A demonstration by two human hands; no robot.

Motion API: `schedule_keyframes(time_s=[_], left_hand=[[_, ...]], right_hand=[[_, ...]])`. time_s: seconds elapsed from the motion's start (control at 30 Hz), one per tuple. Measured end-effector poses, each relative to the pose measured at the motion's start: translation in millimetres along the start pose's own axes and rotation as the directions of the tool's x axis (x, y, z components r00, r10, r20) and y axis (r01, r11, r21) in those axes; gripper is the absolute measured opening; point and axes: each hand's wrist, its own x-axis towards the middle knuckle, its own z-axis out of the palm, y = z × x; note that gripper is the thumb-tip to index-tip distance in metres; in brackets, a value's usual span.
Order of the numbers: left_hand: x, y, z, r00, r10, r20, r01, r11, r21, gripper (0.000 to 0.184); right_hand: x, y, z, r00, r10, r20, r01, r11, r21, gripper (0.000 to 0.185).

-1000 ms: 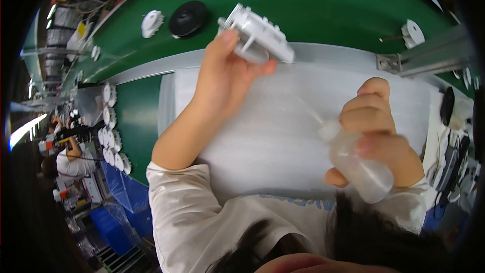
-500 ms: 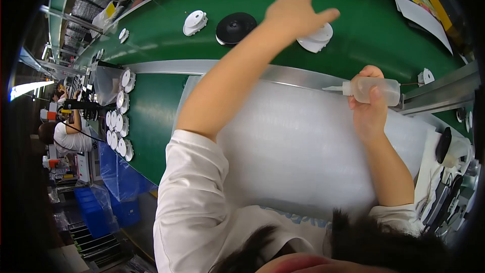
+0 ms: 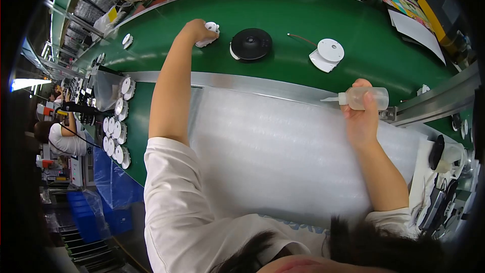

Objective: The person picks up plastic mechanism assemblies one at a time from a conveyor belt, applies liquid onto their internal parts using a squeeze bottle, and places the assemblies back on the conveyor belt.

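At the far left of the green belt, my left hand (image 3: 197,31) has its fingers closed around the edge of a white round plastic part (image 3: 209,35). My right hand (image 3: 361,114) grips a translucent squeeze bottle (image 3: 371,99), held sideways with its thin nozzle pointing left. Between the hands on the belt lie a black disc (image 3: 251,44) with a white piece under its edge, and another white round part (image 3: 327,53) with a thin wire leading off it.
A translucent plastic sheet (image 3: 273,151) covers the surface before me, bordered by a metal rail (image 3: 242,85). Several white round parts (image 3: 115,130) stand at the left. Tools and a black object (image 3: 436,152) lie at right. A co-worker (image 3: 64,136) sits far left.
My left hand has gone from above the right-hand white part to the left-hand one and taken hold of it. The right hand still holds the bottle. The whole view has shifted slightly.
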Motion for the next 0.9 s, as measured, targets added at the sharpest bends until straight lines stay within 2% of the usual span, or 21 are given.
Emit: schedule_keyframes(time_s=[0.13, 0.2, 0.23, 0.3, 0.33, 0.37, 0.4, 0.43, 0.47, 0.5, 0.53, 0.57, 0.6, 0.63, 0.67, 0.7, 0.73, 0.77, 0.8, 0.87, 0.9], left_hand=[[-12, 13, -2, 0.997, -0.061, 0.048, 0.065, 0.994, -0.09, 0.065], [-27, 21, 4, 0.952, -0.036, -0.304, -0.06, 0.952, -0.3, 0.069], [-41, 33, 2, 0.93, -0.049, -0.364, -0.126, 0.888, -0.443, 0.068], [-76, 60, 3, 0.907, 0.071, -0.416, -0.389, 0.525, -0.757, 0.066], [-101, 78, 3, 0.896, 0.115, -0.429, -0.443, 0.315, -0.839, 0.066], [-126, 94, 6, 0.882, 0.153, -0.447, -0.462, 0.089, -0.882, 0.068], [-150, 107, 13, 0.855, 0.197, -0.48, -0.484, -0.03, -0.875, 0.068], [-171, 117, 20, 0.825, 0.232, -0.515, -0.492, -0.151, -0.857, 0.069], [-187, 122, 30, 0.8, 0.274, -0.533, -0.504, -0.174, -0.846, 0.072], [-200, 126, 43, 0.75, 0.288, -0.596, -0.583, -0.138, -0.801, 0.074], [-206, 127, 56, 0.692, 0.303, -0.655, -0.66, -0.103, -0.744, 0.075], [-203, 125, 66, 0.7, 0.309, -0.644, -0.647, -0.107, -0.755, 0.075], [-199, 122, 74, 0.476, 0.429, -0.767, -0.845, -0.018, -0.535, 0.071], [-196, 120, 79, 0.22, 0.557, -0.801, -0.968, 0.023, -0.25, 0.068], [-199, 115, 79, 0.222, 0.564, -0.796, -0.966, 0.016, -0.259, 0.068], [-205, 110, 77, 0.429, 0.668, -0.608, -0.828, 0.021, -0.561, 0.063], [-211, 108, 75, 0.557, 0.753, -0.351, -0.6, 0.072, -0.797, 0.058], [-215, 112, 73, 0.469, 0.754, -0.461, -0.767, 0.088, -0.636, 0.052], [-218, 118, 66, 0.472, 0.758, -0.451, -0.76, 0.09, -0.644, 0.052], [-220, 128, 54, 0.233, 0.81, -0.539, -0.878, -0.064, -0.475, 0.052], [-221, 130, 53, 0.235, 0.812, -0.535, -0.874, -0.064, -0.481, 0.052]], right_hand=[[-2, 1, 2, 1.0, -0.004, -0.004, 0.004, 1.0, -0.011, 0.045], [-4, -1, 5, 0.997, -0.071, 0.015, 0.071, 0.996, -0.05, 0.046], [-5, -4, 5, 0.998, -0.069, -0.003, 0.069, 0.996, -0.05, 0.046], [-9, -6, 7, 0.983, -0.163, 0.086, 0.172, 0.978, -0.118, 0.048], [-12, -8, 8, 0.985, -0.158, 0.067, 0.166, 0.979, -0.121, 0.048], [-16, -10, 11, 0.967, -0.245, 0.074, 0.254, 0.952, -0.172, 0.051], [-20, -13, 13, 0.94, -0.329, 0.088, 0.34, 0.913, -0.225, 0.054], [-23, -15, 15, 0.943, -0.326, 0.071, 0.333, 0.913, -0.236, 0.054], [-27, -18, 16, 0.891, -0.444, 0.095, 0.453, 0.853, -0.26, 0.055], [-31, -22, 16, 0.824, -0.552, 0.126, 0.563, 0.777, -0.282, 0.056], [-34, -29, 14, 0.828, -0.549, 0.116, 0.557, 0.776, -0.296, 0.056], [-38, -37, 11, 0.798, -0.536, 0.277, 0.602, 0.739, -0.304, 0.056], [-43, -44, 10, 0.751, -0.504, 0.426, 0.643, 0.706, -0.299, 0.057], [-46, -51, 12, 0.761, -0.5, 0.412, 0.633, 0.71, -0.307, 0.057], [-47, -58, 16, 0.704, -0.478, 0.525, 0.685, 0.652, -0.325, 0.056], [-49, -62, 20, 0.641, -0.44, 0.63, 0.734, 0.593, -0.332, 0.056], [-51, -63, 22, 0.651, -0.438, 0.62, 0.726, 0.598, -0.34, 0.056], [-52, -63, 24, 0.621, -0.427, 0.657, 0.752, 0.562, -0.346, 0.053], [-54, -62, 26, 0.591, -0.412, 0.693, 0.775, 0.526, -0.349, 0.051], [-59, -62, 31, 0.621, -0.408, 0.669, 0.755, 0.539, -0.373, 0.05], [-61, -61, 32, 0.642, -0.405, 0.651, 0.741, 0.546, -0.391, 0.049]])
